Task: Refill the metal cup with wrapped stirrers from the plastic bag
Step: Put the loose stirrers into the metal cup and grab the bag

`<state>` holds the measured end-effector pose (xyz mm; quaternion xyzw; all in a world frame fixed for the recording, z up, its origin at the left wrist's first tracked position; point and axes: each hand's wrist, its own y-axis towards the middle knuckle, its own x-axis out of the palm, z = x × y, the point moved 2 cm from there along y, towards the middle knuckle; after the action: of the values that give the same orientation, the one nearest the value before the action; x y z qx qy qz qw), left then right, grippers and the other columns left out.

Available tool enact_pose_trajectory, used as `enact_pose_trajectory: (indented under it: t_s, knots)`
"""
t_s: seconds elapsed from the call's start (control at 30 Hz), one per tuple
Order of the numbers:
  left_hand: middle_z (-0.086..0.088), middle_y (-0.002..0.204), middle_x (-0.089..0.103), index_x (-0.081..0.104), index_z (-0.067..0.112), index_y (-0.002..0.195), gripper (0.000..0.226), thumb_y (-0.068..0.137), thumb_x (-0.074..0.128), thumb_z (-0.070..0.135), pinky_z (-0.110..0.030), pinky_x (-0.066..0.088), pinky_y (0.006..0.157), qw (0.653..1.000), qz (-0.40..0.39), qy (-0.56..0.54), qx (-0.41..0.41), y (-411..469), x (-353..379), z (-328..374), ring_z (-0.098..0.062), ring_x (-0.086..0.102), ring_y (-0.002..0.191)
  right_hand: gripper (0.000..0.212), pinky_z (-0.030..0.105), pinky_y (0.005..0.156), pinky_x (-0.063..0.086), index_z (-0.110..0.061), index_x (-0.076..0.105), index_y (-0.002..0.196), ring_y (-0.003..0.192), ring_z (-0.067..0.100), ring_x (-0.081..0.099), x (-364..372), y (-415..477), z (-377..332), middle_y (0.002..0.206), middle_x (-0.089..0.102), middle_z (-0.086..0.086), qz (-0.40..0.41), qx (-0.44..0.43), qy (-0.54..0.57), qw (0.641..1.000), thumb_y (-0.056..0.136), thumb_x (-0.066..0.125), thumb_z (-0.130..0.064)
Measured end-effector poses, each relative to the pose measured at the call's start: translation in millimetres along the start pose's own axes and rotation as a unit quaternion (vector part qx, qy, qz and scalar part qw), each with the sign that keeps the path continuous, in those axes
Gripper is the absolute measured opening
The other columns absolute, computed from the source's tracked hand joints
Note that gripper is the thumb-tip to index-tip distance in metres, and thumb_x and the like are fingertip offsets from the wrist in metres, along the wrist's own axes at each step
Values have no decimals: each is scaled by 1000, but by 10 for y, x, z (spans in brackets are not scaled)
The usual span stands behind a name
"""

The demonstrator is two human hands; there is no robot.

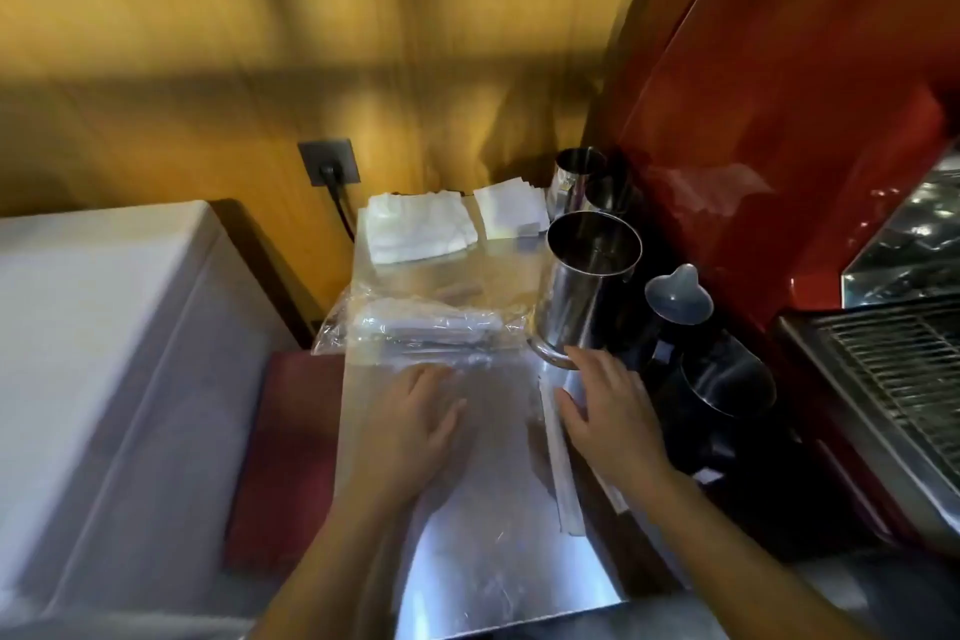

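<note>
A tall metal cup point(587, 286) with a handle stands on the steel counter, its mouth open and dark inside. Left of it lies a clear plastic bag point(415, 327) with a bundle of white wrapped stirrers inside. One long wrapped stirrer point(563, 473) lies loose on the counter below the cup. My left hand point(415, 421) rests flat, fingers spread, on the near part of the bag. My right hand point(608, 411) lies open just below the cup's handle, its thumb beside the loose stirrer. The frame is blurred.
White folded napkins point(415, 229) and small paper packets point(511, 211) lie behind the bag. A second metal cup point(576, 177) stands further back. Black jugs point(722, 379) and a grey-lidded pot point(678, 296) crowd the right. A red coffee machine point(779, 120) rises at right, a white box point(104, 353) at left.
</note>
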<state>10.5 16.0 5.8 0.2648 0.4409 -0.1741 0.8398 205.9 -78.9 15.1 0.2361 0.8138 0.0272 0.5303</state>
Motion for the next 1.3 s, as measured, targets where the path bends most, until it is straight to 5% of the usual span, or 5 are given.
enact_pose_trajectory:
  t_s: [0.27, 0.73, 0.9, 1.17, 1.3]
  knots:
    - [-19, 136, 50, 53, 10, 128, 55, 86, 45, 44, -48, 34, 106, 992, -90, 57, -62, -318, 409, -155, -36, 46, 126, 29, 33, 76, 41, -16, 51, 103, 95, 26, 56, 321, -246, 175, 104, 59, 6, -118, 93, -72, 986, 89, 47, -41]
    - [-15, 133, 56, 54, 14, 128, 54, 88, 35, 44, -50, 35, 105, 988, -85, 112, -56, -353, 510, -153, -32, 49, 126, 19, 25, 46, 34, -15, 47, 64, 55, 19, 52, 556, -152, 280, 57, 47, 0, -234, 213, -8, 949, 76, 47, -29]
    - [-13, 137, 52, 51, 16, 131, 55, 89, 32, 46, -48, 30, 108, 988, -90, 110, -57, -356, 516, -171, -30, 45, 130, 20, 34, 61, 45, -11, 52, 76, 71, 27, 58, 470, -37, 231, 68, 51, 2, -268, 222, 30, 937, 75, 49, -31]
    - [-12, 134, 56, 54, 18, 128, 53, 88, 34, 46, -40, 24, 111, 986, -111, 109, -63, -351, 552, -194, -28, 49, 126, 10, 23, 46, 37, -16, 50, 72, 53, 13, 47, -419, 518, -297, 61, 53, 2, -114, 137, 185, 967, 81, 52, -20]
    - [-13, 130, 59, 58, 17, 124, 53, 87, 35, 47, -38, 22, 105, 986, -118, 105, -61, -357, 560, -215, -29, 53, 122, 8, 9, 39, 34, -11, 48, 80, 45, 4, 50, -921, 845, -460, 53, 49, -3, 94, 86, 203, 971, 86, 51, -15]
